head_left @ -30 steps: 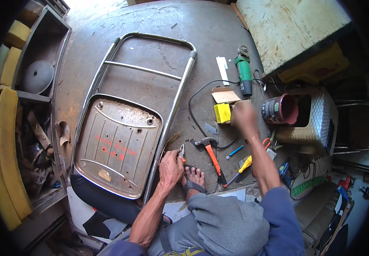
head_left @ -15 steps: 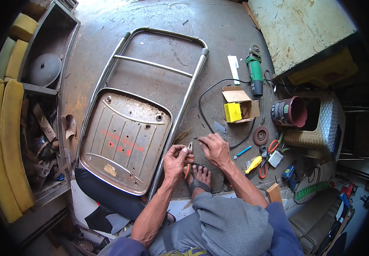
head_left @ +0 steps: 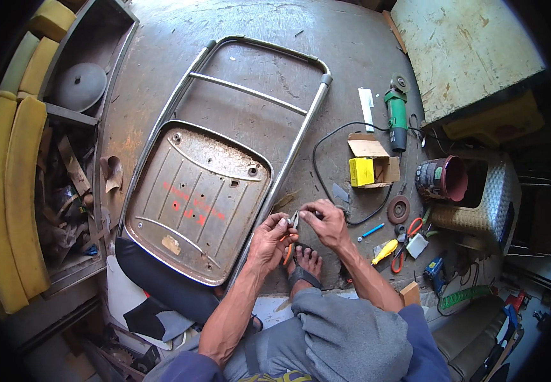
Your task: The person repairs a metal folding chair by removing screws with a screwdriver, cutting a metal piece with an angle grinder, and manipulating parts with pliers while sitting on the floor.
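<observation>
My left hand [head_left: 268, 247] is closed round a pair of pliers [head_left: 288, 256] with orange handles, its metal jaws pointing up and away from me. Close beside the jaws, my right hand [head_left: 328, 224] has thumb and fingers pinched together; a small dark piece seems to be between the fingertips, too small to name. Both hands are above my sandalled foot [head_left: 306, 264]. Just left of them lies a folding chair frame [head_left: 317, 102] of chromed tube, with a rusty metal seat pan [head_left: 193, 210] marked in red.
On the floor at right are a green angle grinder [head_left: 397, 114], an opened cardboard box [head_left: 387, 170] with a yellow side, a grinding disc [head_left: 397, 209], a yellow screwdriver [head_left: 385, 251] and orange-handled scissors [head_left: 399, 260]. A dark red can [head_left: 450, 178] lies tipped. Yellow cushions [head_left: 24, 204] line the left.
My right hand has come in toward the pliers, bringing its pinched fingertips up beside the jaws. My left hand still holds the pliers. The whole view has shifted slightly.
</observation>
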Motion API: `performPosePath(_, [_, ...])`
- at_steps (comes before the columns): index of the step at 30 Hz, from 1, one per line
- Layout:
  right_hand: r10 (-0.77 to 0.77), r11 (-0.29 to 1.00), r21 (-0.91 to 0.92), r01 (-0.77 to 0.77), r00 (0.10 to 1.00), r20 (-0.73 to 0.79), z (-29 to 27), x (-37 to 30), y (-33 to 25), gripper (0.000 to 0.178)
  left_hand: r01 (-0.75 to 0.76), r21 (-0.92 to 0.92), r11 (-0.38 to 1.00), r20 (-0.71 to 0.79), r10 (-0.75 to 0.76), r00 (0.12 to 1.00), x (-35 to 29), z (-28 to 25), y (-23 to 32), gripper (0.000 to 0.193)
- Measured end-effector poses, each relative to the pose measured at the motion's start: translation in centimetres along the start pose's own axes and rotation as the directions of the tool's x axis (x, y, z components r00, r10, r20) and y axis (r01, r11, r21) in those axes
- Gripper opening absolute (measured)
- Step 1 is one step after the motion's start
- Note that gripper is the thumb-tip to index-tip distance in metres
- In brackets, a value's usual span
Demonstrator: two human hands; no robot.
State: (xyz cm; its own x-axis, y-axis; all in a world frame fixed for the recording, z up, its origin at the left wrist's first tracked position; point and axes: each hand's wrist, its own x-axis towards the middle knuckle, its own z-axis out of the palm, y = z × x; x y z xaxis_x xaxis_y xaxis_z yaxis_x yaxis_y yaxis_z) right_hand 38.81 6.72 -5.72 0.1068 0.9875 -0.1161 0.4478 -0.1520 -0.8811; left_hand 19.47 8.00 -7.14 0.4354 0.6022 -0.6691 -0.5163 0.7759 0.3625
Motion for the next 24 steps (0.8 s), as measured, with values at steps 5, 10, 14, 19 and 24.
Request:
performPosePath(5, [-0.014,0.997,0.080,0.013,1.000,0.015,-0.7,-1.5,-2.9,0.017,0.048,-0.141,0.989,0.112,-0.032,0.993,0.3,0.4,0.0,0.015])
performPosePath(10, [-0.032,0.995,0.100,0.028,0.999,0.044,-0.9,-1.8,-3.1,0.017,0.048,-0.106,0.993,0.143,-0.033,0.989,0.3,1.0,0.1,0.016])
performPosePath(14, [0.030,0.989,0.142,-0.036,0.999,0.042,-0.8,-2.0,-3.2,0.018,-0.054,0.081,0.995,0.103,0.046,0.994,-0.1,1.6,0.5,0.018])
performPosePath(19, [0.106,0.961,0.254,-0.110,0.994,0.030,-0.4,-2.2,-3.3,0.017,-0.053,0.073,0.996,0.109,0.045,0.993,-0.5,1.8,0.6,0.023])
performPosePath(24, [0.074,0.970,0.234,-0.072,0.997,0.001,0.0,-2.2,-4.1,0.016,0.120,-0.186,0.975,0.235,-0.075,0.969,-0.8,1.0,1.0,0.024])
